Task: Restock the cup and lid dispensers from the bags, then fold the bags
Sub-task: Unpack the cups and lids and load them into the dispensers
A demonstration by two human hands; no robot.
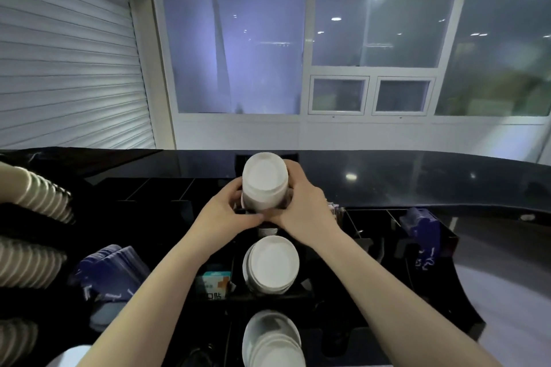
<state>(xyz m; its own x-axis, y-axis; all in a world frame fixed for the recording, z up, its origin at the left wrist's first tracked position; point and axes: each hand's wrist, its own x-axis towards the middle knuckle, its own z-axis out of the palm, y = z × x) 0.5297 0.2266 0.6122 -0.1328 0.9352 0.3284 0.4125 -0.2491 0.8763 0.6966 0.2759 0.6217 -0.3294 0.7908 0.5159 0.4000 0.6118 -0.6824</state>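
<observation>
Two hands clasp lid stack (265, 180) at base: left hand (229, 214) curled at 9 o'clock, right hand (304, 205) at 3 o'clock. Stack stands upright over farthest dispenser slot (266, 158), 12 o'clock of two filled slots; next move probably straight down.

Both hands (268, 211) around lid stack (264, 179)

Lid stack (265, 179) between both hands, cup stacks (44, 197) far left
</observation>
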